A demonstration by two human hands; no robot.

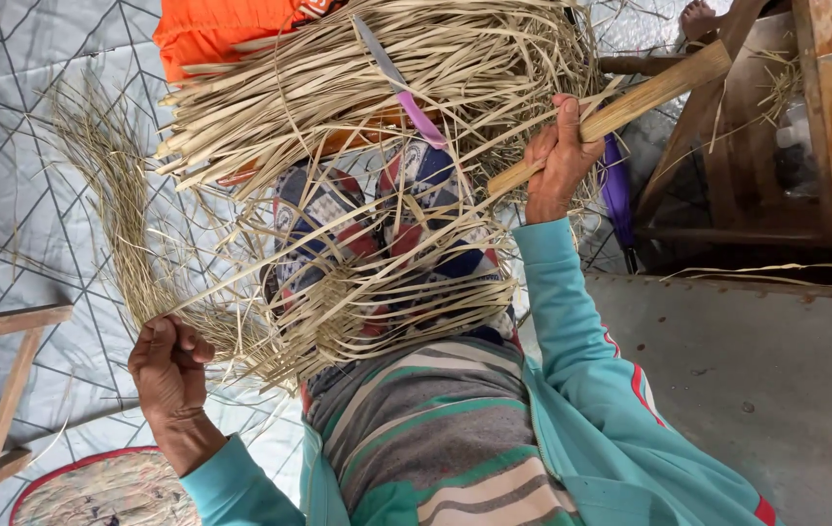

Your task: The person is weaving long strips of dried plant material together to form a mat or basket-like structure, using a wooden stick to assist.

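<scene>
Left hand (pixel 170 362) clenched on thin fibre bundle (pixel 119 209), its length fanning away from the fist. Right hand (pixel 557 156) grasps wooden stick (pixel 630 102) running up-right beyond the strip pile (pixel 377 88).

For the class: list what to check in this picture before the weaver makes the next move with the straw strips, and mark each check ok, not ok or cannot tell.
1. Left hand has a closed grip on the thin strip bundle: ok.
2. Right hand grips the wooden stick: ok.
3. Strips on the lap lie sorted, untangled: not ok, they cross loosely.
4. Knife with pink handle lies away from both hands: ok.
5. Blade sharpness: cannot tell.
</scene>
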